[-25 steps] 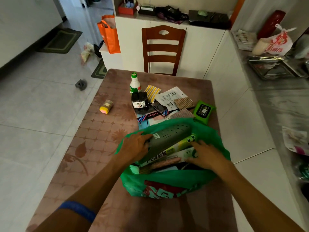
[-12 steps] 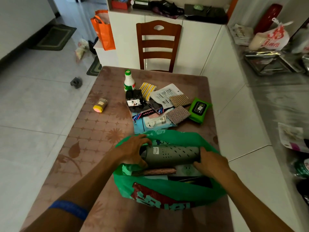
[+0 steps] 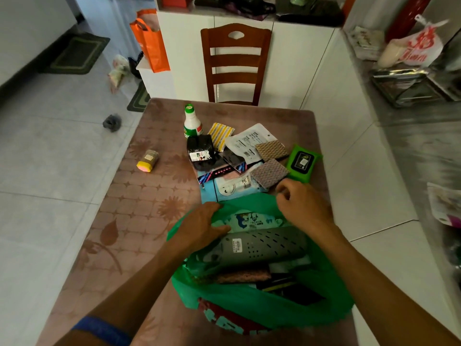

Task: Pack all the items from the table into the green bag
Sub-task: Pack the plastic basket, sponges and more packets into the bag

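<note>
Two hands work the green bag, which sits at the counter's near edge, mouth open. Left hand grips the bag's rim at 9 o'clock; right hand is curled, pinching the far rim at 1 o'clock. Inside lies a grey perforated shoe. Beyond at 12 o'clock: loose packets, a green wipes pack, a white bottle. A yellow-capped jar lies at 10 o'clock.

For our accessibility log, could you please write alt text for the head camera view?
Two hands, left hand and right hand, hold open a green bag containing a grey perforated shoe. Beyond lie packets, a green wipes pack and a white bottle.
</note>
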